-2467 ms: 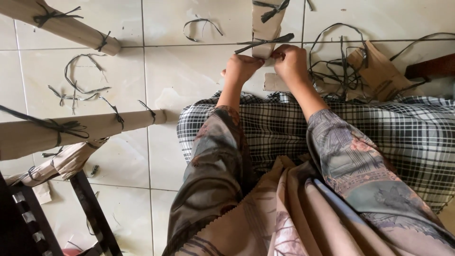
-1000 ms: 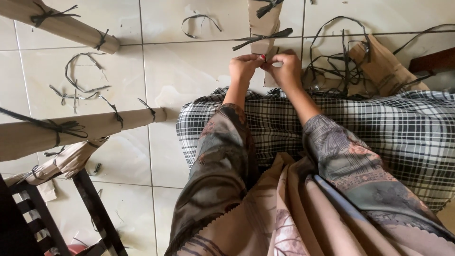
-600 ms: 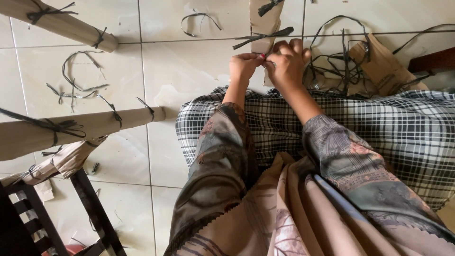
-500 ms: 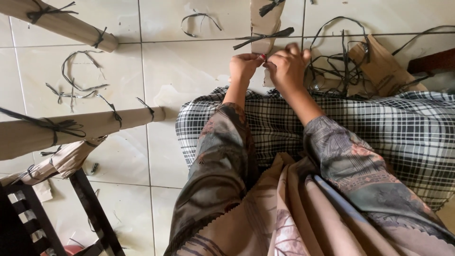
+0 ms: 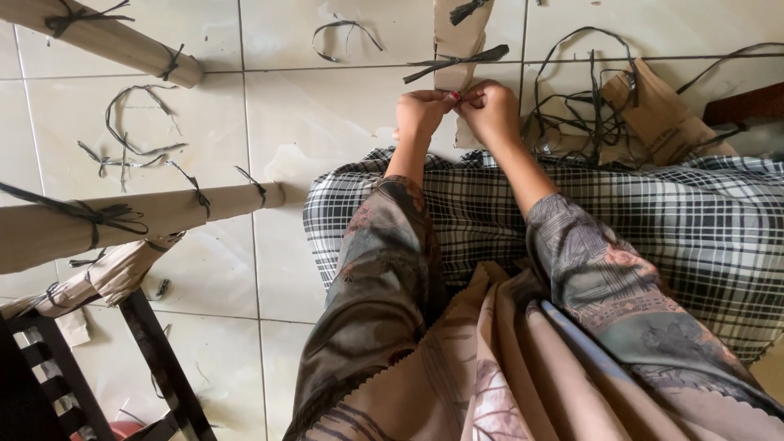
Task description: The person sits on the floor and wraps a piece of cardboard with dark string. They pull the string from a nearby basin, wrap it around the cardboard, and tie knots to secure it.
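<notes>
The floor [image 5: 327,122] is pale glossy tile with dark grout lines, littered with loose dark strips [image 5: 131,139] and curls of cut binding. Two long paper-wrapped rolls [image 5: 122,216], each tied round with dark bands, lie at the left; a dark slatted frame [image 5: 155,367] shows at the lower left corner. At the upper right a tangle of dark straps [image 5: 588,114] lies beside crumpled brown paper [image 5: 653,110].

A checked black-and-white cloth [image 5: 490,212] covers the person's lap. Both forearms, in patterned sleeves, reach forward over it — the hands meet just past its far edge. The left hand [image 5: 420,113] and right hand [image 5: 492,110] are both closed, fingertips pinching the near end of a paper-wrapped bundle [image 5: 456,41] that runs away toward the top edge and is tied with a dark band [image 5: 457,61]. The knuckles touch, thumbs pressed in at the bundle's end.
</notes>
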